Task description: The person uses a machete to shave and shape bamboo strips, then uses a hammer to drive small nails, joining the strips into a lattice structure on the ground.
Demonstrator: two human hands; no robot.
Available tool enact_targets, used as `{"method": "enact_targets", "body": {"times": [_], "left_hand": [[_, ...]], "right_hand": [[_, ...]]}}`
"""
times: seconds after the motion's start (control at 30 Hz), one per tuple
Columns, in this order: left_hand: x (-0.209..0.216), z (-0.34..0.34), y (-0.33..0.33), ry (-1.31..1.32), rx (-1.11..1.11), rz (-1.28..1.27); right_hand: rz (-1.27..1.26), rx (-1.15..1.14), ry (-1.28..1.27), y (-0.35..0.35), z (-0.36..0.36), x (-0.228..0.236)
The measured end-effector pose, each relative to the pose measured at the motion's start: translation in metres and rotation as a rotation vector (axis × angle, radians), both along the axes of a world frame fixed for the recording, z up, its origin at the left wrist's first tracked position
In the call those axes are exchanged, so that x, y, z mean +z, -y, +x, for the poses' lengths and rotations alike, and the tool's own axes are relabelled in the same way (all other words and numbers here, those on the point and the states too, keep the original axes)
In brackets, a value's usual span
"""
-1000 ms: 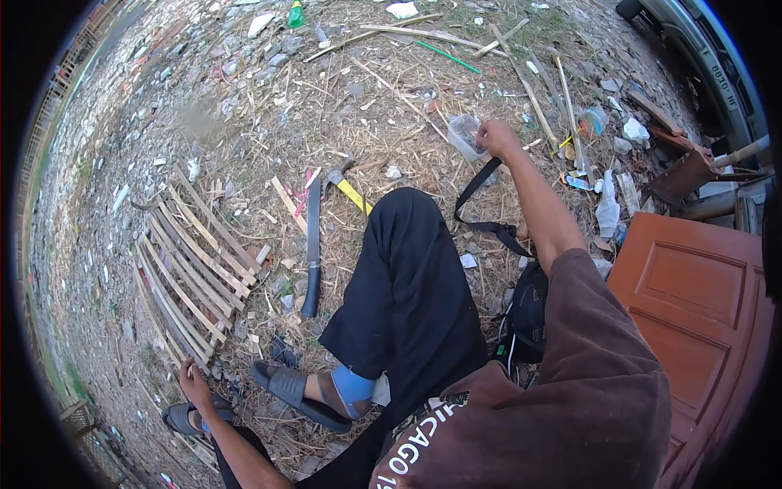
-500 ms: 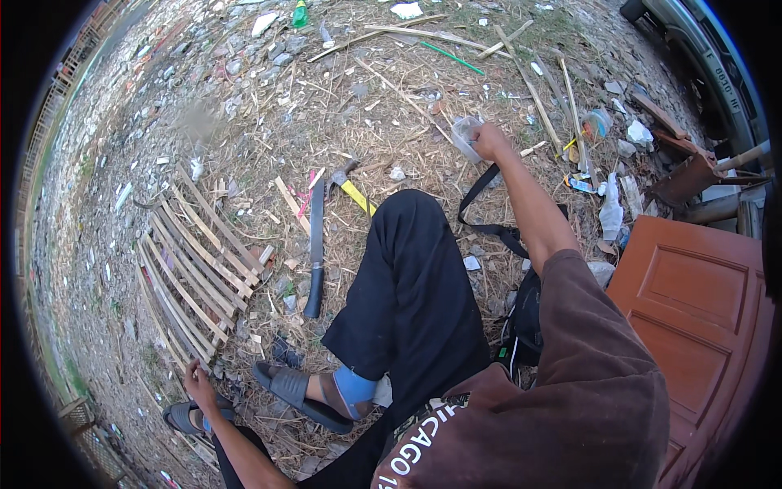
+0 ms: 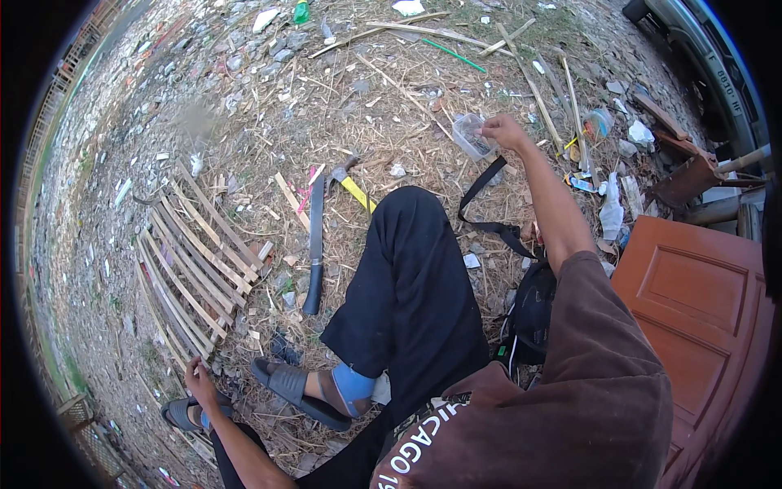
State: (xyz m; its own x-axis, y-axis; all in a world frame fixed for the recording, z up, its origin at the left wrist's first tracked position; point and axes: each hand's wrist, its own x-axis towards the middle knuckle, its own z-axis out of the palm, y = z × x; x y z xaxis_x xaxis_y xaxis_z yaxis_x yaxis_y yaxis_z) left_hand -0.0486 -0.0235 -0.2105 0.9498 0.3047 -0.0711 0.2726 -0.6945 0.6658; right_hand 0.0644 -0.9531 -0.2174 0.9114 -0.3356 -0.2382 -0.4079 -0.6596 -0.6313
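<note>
My right hand [image 3: 505,132] reaches out to the far right, fingers closed at the edge of a small clear plastic container [image 3: 470,137]. Small dark pieces show inside it, too tiny to name. Low on the left, my left hand [image 3: 200,383] is by the near ends of a row of thin wooden slats [image 3: 191,253]. Its fingers are bent together, and whatever they may hold is too small to see. Between the slats and my raised knee lie a machete [image 3: 316,236] with a black handle and a hammer [image 3: 352,189] with a yellow handle.
Beside my right arm a black strap [image 3: 474,200] runs to a black bag [image 3: 533,314]. A reddish-brown panelled door [image 3: 692,326] lies at the right. Loose wooden strips [image 3: 533,94] and a green stick [image 3: 453,55] are scattered farther off. A vehicle [image 3: 700,57] stands at the top right.
The plastic container has tipped flatter, so its inside now shows. My right hand has shifted slightly right and up along its edge. My left hand has hardly moved.
</note>
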Motion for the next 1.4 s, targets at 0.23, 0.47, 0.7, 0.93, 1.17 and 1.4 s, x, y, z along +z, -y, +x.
{"method": "enact_targets", "body": {"times": [0.23,0.47,0.7,0.93,1.17,1.4], "left_hand": [[0.001,-0.001,0.0,0.021,0.001,-0.03],[-0.006,-0.002,-0.006,0.027,0.002,-0.052],[-0.01,-0.009,-0.006,0.052,-0.006,-0.033],[-0.01,-0.008,-0.001,0.047,-0.014,-0.082],[-0.004,-0.008,0.004,0.011,-0.002,-0.072],[-0.009,-0.008,0.003,-0.028,-0.028,-0.029]], "right_hand": [[0.192,-0.034,-0.074,-0.012,-0.011,0.022],[0.181,-0.027,-0.053,-0.017,-0.018,0.028],[0.137,-0.043,-0.019,-0.009,-0.017,0.008],[0.074,0.003,0.167,0.007,-0.019,-0.019],[0.029,0.033,0.308,0.002,-0.024,-0.023],[0.07,-0.072,0.156,0.009,-0.028,-0.019]]}}
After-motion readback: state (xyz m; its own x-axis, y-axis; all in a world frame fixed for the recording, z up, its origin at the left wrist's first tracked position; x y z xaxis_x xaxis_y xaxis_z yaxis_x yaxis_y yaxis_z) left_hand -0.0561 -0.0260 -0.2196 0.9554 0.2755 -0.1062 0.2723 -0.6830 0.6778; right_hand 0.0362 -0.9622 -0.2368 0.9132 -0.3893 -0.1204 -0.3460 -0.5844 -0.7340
